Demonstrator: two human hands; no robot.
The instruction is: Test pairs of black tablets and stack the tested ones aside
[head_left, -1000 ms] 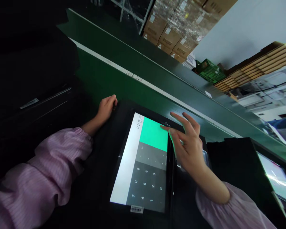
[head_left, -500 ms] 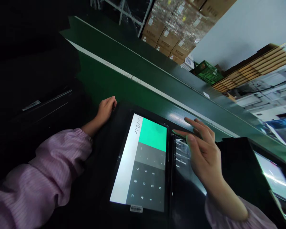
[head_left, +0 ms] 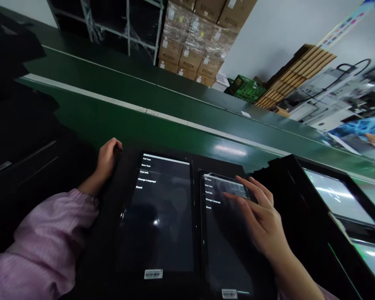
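Just below the landmark, the left tablet (head_left: 162,225), shows a barcode label (head_left: 153,273) at the near end, and a second label (head_left: 229,293) lower down to its right. On that left tablet, displays a dark screen with a short white menu reading from "Full Test" down to "Reset". Immediately right of it, has the right tablet (head_left: 218,233), lying lengthwise alongside and lit with the same menu.

Reaches over the upper part of this right tablet with the right hand (head_left: 265,221), grip released, fingers (head_left: 250,185) spread and slightly bent; cannot tell if touching the glass. Left of the left tablet's upper part, rests the left hand (head_left: 107,160) half curled, palm hidden, so cannot tell whether grasping anything.

Well to the right of the left tablet, includes a black casing (head_left: 306,208) beside a bright screen (head_left: 334,193). Beyond the left tablet, extends the green worktop (head_left: 128,129), crossed by a white strip (head_left: 112,100). Farther beyond it, contains a metal rack (head_left: 128,29), wrapped cartons (head_left: 190,58) and, farther right, a green crate (head_left: 246,88), a brown stack (head_left: 293,77) and a person's blue sleeve (head_left: 362,125).
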